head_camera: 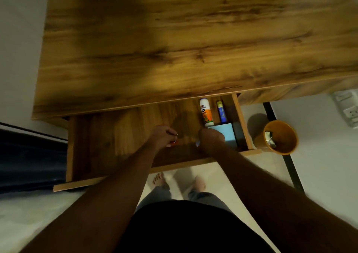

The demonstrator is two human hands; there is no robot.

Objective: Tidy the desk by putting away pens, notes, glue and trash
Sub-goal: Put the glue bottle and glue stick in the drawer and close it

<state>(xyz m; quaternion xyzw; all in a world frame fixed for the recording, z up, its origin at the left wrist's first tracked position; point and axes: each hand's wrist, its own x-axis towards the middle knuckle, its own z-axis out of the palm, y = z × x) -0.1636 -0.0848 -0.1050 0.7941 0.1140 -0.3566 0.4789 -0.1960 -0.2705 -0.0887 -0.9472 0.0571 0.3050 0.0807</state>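
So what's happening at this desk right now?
A person stands at an open drawer with both hands inside it. The left hand pinches something small and red; the right hand is curled beside a blue note pad. A glue bottle and glue stick already lie in the drawer. An orange bin on the floor holds trash.

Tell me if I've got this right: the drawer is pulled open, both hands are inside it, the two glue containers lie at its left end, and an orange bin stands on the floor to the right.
Not quite. In the head view the glue bottle and glue stick lie at the right end of the drawer, not the left. The rest holds: the drawer is open, the left hand and right hand are inside it, and the orange bin stands on the floor to the right.
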